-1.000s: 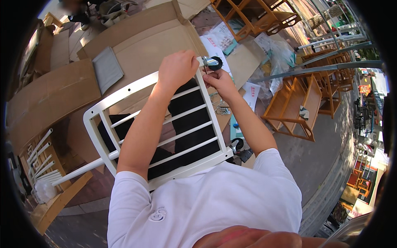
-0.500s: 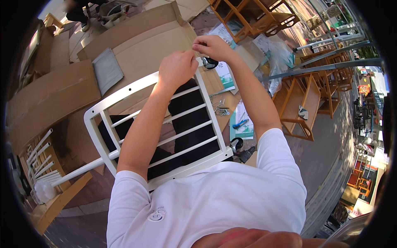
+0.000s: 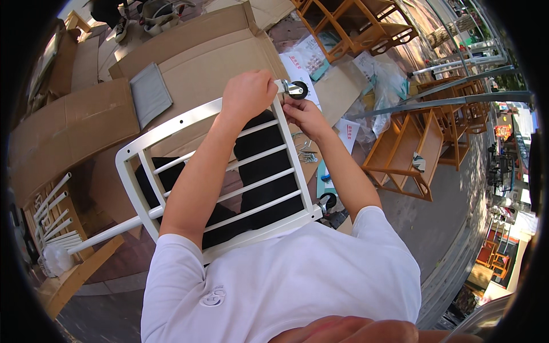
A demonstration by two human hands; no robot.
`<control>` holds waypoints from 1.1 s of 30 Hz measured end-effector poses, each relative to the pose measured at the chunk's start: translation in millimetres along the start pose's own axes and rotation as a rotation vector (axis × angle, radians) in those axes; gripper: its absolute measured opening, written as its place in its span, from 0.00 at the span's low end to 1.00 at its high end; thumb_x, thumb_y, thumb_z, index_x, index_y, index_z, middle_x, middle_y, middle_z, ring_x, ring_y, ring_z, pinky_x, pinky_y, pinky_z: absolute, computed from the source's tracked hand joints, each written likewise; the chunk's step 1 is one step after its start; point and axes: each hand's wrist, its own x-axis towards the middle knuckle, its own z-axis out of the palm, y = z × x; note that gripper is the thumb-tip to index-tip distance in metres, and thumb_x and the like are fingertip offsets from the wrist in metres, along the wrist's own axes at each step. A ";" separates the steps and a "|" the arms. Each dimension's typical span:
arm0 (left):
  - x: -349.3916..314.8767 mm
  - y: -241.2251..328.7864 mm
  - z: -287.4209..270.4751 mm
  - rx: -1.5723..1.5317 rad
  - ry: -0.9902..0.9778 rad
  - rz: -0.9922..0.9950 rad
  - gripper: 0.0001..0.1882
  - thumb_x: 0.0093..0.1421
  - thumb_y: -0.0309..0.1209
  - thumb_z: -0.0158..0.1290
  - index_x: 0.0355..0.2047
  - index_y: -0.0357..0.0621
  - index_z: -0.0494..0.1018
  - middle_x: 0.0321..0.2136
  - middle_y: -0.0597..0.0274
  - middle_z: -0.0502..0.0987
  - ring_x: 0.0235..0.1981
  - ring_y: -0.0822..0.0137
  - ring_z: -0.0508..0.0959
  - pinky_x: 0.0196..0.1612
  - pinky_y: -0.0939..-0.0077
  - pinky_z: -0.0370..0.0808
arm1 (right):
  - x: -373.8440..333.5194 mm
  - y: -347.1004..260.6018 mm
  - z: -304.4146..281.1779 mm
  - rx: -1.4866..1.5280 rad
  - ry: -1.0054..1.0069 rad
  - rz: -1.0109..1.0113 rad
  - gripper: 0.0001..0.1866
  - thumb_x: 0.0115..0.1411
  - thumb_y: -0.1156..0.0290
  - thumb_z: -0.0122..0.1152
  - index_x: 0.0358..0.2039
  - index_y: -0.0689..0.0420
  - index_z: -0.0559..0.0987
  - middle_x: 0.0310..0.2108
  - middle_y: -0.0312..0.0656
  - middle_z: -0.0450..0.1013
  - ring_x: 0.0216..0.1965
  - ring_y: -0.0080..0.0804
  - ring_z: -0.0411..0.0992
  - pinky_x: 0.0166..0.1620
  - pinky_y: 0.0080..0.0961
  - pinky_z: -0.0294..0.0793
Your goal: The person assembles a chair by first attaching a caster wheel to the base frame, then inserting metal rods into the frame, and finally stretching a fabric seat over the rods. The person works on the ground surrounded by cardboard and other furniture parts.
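In front of my body lies a white slatted bed-like frame (image 3: 162, 133), tilted, its bars running over my dark-clad legs. My left hand (image 3: 247, 94) is closed around the frame's far right corner. Beside that corner sticks out a black caster wheel (image 3: 298, 90) on a metal mount. My right hand (image 3: 307, 119) is just below this caster, fingers pinched together at the outer side of the frame; what they hold, if anything, is hidden. A second caster (image 3: 327, 201) sits at the frame's near right corner. Loose screws (image 3: 309, 156) lie on the ground beside the frame.
Cardboard sheets (image 3: 200, 66) cover the ground ahead, with a grey flat panel (image 3: 150, 94) on them. A blue tool (image 3: 325, 178) lies right of the frame. Brown wooden shelf units (image 3: 403, 143) stand at right. At left are several white tubes (image 3: 52, 200) and a wooden beam (image 3: 86, 277).
My right hand has come down and back from beyond the caster to the frame's outer side below it. The caster shows more fully. My left hand stays on the corner.
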 end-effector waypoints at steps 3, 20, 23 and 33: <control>1.2 1.4 -0.8 -0.002 0.017 0.022 0.11 0.60 0.35 0.49 0.33 0.43 0.77 0.31 0.53 0.80 0.35 0.48 0.80 0.38 0.54 0.77 | -21.9 -13.6 16.3 -0.019 0.192 -0.075 0.07 0.63 0.74 0.60 0.39 0.62 0.73 0.31 0.40 0.77 0.29 0.25 0.75 0.35 0.21 0.76; 0.3 4.6 -1.4 0.011 -0.014 0.010 0.10 0.60 0.35 0.49 0.33 0.43 0.77 0.33 0.53 0.80 0.35 0.48 0.80 0.39 0.53 0.77 | 66.4 -118.7 5.6 -0.737 -0.249 -0.375 0.13 0.68 0.64 0.55 0.43 0.61 0.79 0.32 0.39 0.78 0.32 0.27 0.74 0.38 0.25 0.75; 0.7 3.2 -3.3 0.020 -0.023 0.002 0.11 0.60 0.35 0.49 0.34 0.44 0.77 0.33 0.54 0.80 0.35 0.48 0.80 0.39 0.53 0.76 | 67.6 -110.7 4.5 -0.707 -0.277 -0.425 0.14 0.70 0.63 0.52 0.41 0.61 0.79 0.33 0.38 0.79 0.33 0.27 0.75 0.38 0.27 0.75; -4.1 4.9 -4.6 0.034 -0.078 -0.002 0.13 0.63 0.41 0.50 0.36 0.46 0.78 0.32 0.53 0.81 0.35 0.48 0.80 0.38 0.53 0.76 | 70.9 -89.6 21.7 -0.810 0.021 -0.411 0.18 0.70 0.62 0.48 0.34 0.65 0.77 0.26 0.45 0.78 0.28 0.34 0.79 0.35 0.30 0.75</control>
